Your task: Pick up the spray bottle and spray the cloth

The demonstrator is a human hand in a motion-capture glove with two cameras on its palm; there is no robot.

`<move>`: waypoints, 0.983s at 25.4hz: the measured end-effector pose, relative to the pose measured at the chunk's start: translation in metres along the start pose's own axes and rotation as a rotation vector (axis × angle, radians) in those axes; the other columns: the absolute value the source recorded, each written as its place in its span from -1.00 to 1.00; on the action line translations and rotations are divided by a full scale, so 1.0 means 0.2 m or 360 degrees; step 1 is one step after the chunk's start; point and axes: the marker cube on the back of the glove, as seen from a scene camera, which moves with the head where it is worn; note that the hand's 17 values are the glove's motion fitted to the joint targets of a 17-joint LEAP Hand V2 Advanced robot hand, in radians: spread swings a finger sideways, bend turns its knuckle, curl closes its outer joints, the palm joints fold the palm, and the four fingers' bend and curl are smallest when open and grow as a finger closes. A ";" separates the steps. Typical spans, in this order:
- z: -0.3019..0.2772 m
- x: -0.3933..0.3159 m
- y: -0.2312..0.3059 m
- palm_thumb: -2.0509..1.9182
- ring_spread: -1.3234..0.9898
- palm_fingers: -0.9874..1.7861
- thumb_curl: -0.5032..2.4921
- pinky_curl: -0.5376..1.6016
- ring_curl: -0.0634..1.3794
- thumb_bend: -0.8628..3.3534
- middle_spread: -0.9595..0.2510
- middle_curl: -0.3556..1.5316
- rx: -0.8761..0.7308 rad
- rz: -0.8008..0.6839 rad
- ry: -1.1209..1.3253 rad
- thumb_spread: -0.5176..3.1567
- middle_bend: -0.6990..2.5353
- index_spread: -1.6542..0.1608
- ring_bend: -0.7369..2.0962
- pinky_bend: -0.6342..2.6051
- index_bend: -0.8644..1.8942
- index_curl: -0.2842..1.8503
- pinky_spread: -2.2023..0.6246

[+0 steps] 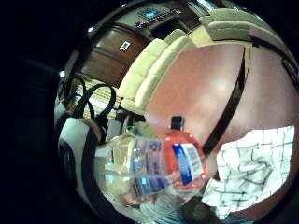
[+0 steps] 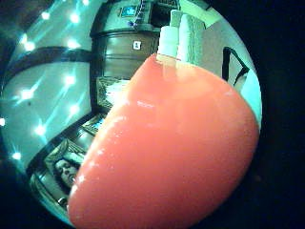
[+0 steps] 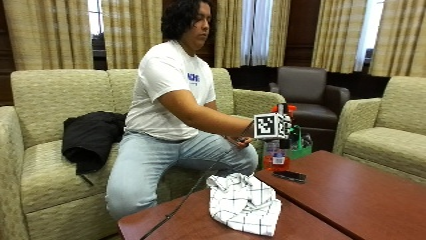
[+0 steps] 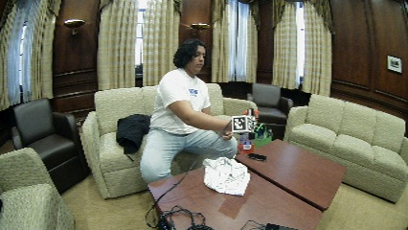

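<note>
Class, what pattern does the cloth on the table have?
The cloth is white with a dark grid check, clearest in the outside view.

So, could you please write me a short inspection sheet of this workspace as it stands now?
Surface: reddish-brown wooden table, two sections with a dark gap between them.
Job's things: orange spray bottle held up above the table's far edge; checked cloth lies crumpled on the table, apart from the bottle.
Clutter: small dark phone-like item on the table; green item behind the bottle; clear plastic bottle close to the palm.
Grippers: right hand is at the spray bottle; its fingers are hidden.
Cables: one runs over the table's near edge; a tangle lies at the near end.
Surroundings: sofas, armchairs, curtains, black jacket on the sofa.
</note>
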 end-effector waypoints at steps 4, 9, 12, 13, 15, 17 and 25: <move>0.12 0.16 -0.06 0.48 0.00 0.70 -0.10 -0.11 -0.26 -0.60 0.33 -0.05 0.0059 0.0035 0.0001 -0.44 -0.19 0.54 0.01 -0.30 -0.18 -0.17 0.36; 0.24 0.34 -0.08 0.48 0.00 0.70 -0.10 -0.11 -0.26 -0.60 0.33 -0.05 0.0102 0.0081 0.0053 -0.43 -0.19 0.54 0.01 -0.30 -0.18 -0.17 0.37; 0.26 0.37 -0.07 0.48 0.00 0.70 -0.10 -0.11 -0.26 -0.60 0.33 -0.05 0.0112 0.0087 0.0029 -0.43 -0.19 0.54 0.01 -0.30 -0.18 -0.16 0.37; 0.26 0.38 -0.06 0.48 0.00 0.70 -0.10 -0.11 -0.26 -0.60 0.33 -0.05 0.0069 0.0091 0.0025 -0.43 -0.19 0.54 0.01 -0.30 -0.19 -0.17 0.37; 0.25 0.40 0.00 0.48 0.00 0.70 -0.10 -0.11 -0.26 -0.60 0.33 -0.05 -0.0066 0.0100 0.0019 -0.43 -0.19 0.54 0.01 -0.30 -0.19 -0.16 0.37; 0.26 0.41 0.00 0.48 0.00 0.70 -0.10 -0.11 -0.26 -0.60 0.33 -0.05 -0.0056 0.0101 0.0027 -0.43 -0.19 0.54 0.01 -0.30 -0.19 -0.16 0.37; 0.34 0.42 -0.13 0.48 0.00 0.70 -0.10 -0.11 -0.25 -0.60 0.33 -0.05 0.0199 0.0049 0.0081 -0.43 -0.19 0.54 0.01 -0.30 -0.18 -0.16 0.36</move>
